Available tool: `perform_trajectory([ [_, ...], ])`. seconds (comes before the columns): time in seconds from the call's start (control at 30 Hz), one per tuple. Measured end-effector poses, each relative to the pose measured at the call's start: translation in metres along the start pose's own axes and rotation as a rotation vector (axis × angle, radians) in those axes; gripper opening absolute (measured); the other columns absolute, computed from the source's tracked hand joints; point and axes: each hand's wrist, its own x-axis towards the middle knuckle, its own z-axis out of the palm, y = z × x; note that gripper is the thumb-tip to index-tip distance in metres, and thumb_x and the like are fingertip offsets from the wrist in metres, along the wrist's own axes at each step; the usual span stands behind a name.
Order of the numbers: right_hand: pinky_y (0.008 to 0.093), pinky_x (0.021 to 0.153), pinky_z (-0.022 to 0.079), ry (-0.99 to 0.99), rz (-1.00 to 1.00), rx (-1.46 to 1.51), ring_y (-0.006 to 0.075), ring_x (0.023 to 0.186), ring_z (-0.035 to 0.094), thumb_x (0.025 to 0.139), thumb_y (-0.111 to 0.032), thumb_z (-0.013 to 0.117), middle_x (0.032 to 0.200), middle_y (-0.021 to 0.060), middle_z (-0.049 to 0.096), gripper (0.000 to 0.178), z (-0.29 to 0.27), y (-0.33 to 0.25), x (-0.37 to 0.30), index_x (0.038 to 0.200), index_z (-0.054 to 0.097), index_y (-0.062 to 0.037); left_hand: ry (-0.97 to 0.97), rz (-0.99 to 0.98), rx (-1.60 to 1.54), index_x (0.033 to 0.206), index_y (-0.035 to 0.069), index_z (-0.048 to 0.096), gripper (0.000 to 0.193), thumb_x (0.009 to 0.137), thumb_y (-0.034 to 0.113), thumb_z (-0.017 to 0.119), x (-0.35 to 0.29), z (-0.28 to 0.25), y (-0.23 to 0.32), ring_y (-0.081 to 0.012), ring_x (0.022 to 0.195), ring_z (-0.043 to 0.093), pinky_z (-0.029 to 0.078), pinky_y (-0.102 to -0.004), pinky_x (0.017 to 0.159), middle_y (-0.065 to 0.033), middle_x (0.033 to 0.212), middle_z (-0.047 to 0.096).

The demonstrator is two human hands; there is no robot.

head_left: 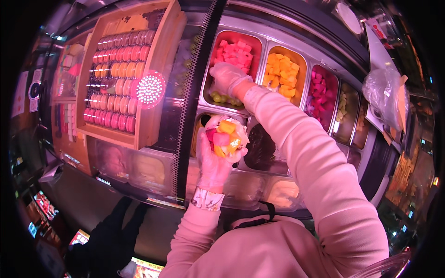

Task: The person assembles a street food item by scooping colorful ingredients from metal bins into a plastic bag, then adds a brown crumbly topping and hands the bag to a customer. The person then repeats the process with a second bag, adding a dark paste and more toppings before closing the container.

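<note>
Gloved left hand (214,160) grasps a fruit-topped dessert (225,141), held over the counter just left of some dark contents (262,150) in a well; its underside is hidden. Gloved right hand (228,79) is over a metal pan, between pink cubes (234,54) and green grapes (222,98). Fingers look curled; I cannot tell whether they pinch anything. Beyond, rightward: orange-yellow cubes (282,69), then magenta cubes (318,90).

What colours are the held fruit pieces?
The fruit pieces look yellow-orange, pink and magenta; head view.
</note>
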Motion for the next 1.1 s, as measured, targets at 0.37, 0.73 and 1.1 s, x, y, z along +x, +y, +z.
perform_trajectory([
  [0.37,0.0363,0.076,0.059,0.194,-0.106,0.568,0.0266,0.09,0.072,0.089,-0.016,0.073,0.091,0.0102,0.072,0.02,-0.112,-0.066,-0.195,0.105,0.073,-0.005,-0.092,0.054,0.005,0.146,0.018,0.048,0.071,0.099,0.071,0.051,0.003,0.011,0.002,-0.0286,0.122,0.063,0.06,-0.0504,0.084,-0.0075,0.136,0.061],
  [0.73,0.0439,0.065,0.054,0.005,-0.374,0.455,0.0367,0.078,0.065,0.087,-0.003,0.06,0.089,0.0165,0.063,0.028,-0.092,-0.112,-0.239,0.114,0.058,0.0049,-0.034,0.217,0.219,0.138,0.005,0.055,0.068,0.106,0.064,0.043,-0.02,0.035,-0.014,-0.0284,0.126,0.061,0.049,-0.0452,0.109,-0.0113,0.135,0.062],
  [1.1,0.0407,0.055,0.054,0.156,-0.558,-0.191,0.0298,0.067,0.065,0.088,-0.012,0.064,0.074,0.0081,0.06,0.012,-0.096,-0.106,-0.207,0.098,0.065,-0.0056,0.016,0.166,0.062,0.143,0.008,0.052,0.072,0.102,0.067,0.048,-0.022,0.016,-0.006,-0.0297,0.127,0.061,0.052,-0.0493,0.106,-0.0111,0.139,0.061],
])
